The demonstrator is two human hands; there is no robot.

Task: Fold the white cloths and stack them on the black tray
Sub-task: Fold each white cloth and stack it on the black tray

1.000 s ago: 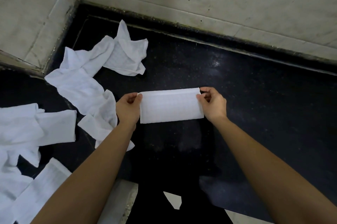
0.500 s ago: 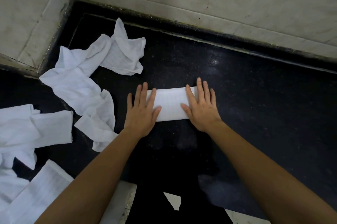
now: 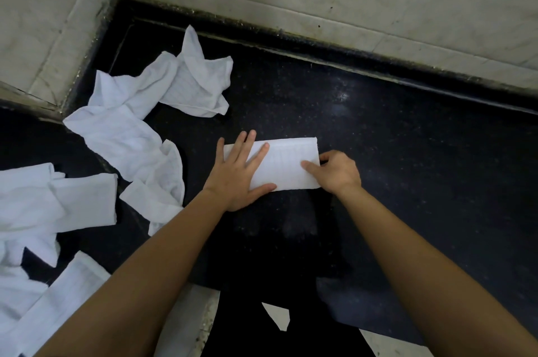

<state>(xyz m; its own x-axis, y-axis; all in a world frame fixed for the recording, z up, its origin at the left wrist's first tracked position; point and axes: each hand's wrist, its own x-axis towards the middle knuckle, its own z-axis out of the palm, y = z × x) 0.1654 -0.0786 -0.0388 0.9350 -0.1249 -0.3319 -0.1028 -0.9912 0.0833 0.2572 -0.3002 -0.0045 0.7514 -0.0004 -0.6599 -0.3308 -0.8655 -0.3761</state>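
Left grip (image 3: pixel 235 179) flat & spread open, pins folded cloth (image 3: pixel 286 158) so it won't slide while right grip (image 3: pixel 339 172) pinches its right end, prob. to start next fold.

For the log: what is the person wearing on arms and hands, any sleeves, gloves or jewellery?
Nothing visible. The left hand and right hand are ungloved, no rings showing; the left forearm and right forearm are bare to the frame edge, no sleeve, watch or bracelet.
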